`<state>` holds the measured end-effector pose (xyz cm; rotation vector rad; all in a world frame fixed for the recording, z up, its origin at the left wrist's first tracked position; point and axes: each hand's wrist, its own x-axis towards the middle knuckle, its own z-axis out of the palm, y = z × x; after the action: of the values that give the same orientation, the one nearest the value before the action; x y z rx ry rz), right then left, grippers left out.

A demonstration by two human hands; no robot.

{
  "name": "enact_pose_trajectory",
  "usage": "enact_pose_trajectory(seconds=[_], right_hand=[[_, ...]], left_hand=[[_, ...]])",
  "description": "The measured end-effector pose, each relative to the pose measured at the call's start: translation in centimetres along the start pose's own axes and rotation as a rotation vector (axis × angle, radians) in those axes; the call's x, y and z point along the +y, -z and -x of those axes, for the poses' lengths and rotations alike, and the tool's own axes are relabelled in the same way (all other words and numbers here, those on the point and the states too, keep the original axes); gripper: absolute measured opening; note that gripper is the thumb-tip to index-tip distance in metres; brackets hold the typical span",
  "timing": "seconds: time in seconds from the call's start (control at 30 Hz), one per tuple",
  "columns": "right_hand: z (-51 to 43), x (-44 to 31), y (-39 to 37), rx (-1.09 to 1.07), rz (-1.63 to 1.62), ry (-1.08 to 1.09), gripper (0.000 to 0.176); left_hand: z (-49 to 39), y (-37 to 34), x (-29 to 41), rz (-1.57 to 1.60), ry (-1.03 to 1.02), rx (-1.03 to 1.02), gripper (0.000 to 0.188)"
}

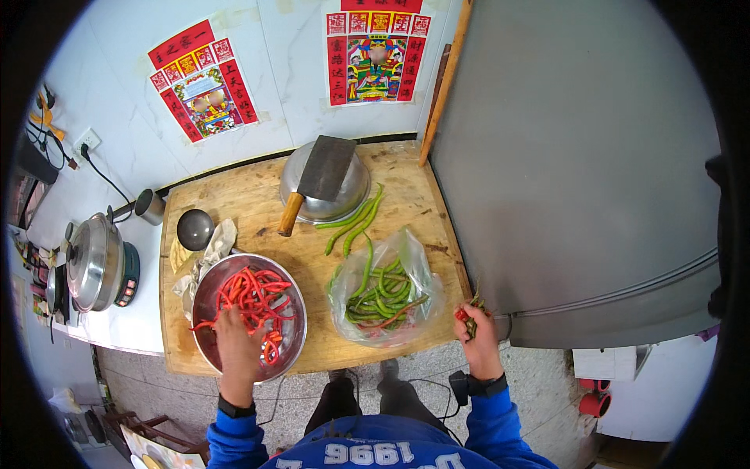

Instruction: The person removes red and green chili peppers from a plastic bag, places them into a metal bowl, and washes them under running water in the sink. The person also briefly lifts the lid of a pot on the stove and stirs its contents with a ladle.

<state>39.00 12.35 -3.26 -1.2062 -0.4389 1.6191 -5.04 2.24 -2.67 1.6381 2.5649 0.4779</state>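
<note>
A steel bowl (297,331) of red chili peppers (258,290) stands at the left front of a wooden board. My left hand (235,340) reaches over its near rim, fingertips among the peppers; whether they grip one is hidden. Past the board's right edge, my right hand (481,340) is closed around a small bunch of pepper stems (472,327) with red bits showing. Green peppers (381,293) fill an open clear plastic bag (410,246) between the hands, with a reddish one among them. Several loose green peppers (354,225) lie behind the bag.
A cleaver (326,170) rests across an upturned metal bowl (354,202) at the back of the wooden board (246,193). A ladle (195,229) and crumpled cloth (220,241) lie behind the peppers' bowl. A lidded pot (94,264) stands left; a grey appliance panel (574,176) flanks the right.
</note>
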Motion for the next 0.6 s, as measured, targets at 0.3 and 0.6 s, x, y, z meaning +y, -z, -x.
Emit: enact_pose_trajectory(seconds=[0.3,0.6], right_hand=[[1.4,1.3,-0.1,-0.085,0.115,-0.002,0.011],[2.6,1.7,0.6,-0.105,0.174,-0.138,0.014]], left_hand=[[0.0,-14.0,21.9,0.525,-0.516,-0.493,0.025],[0.9,-15.1,22.9,0.61,-0.547,-0.411,0.03]])
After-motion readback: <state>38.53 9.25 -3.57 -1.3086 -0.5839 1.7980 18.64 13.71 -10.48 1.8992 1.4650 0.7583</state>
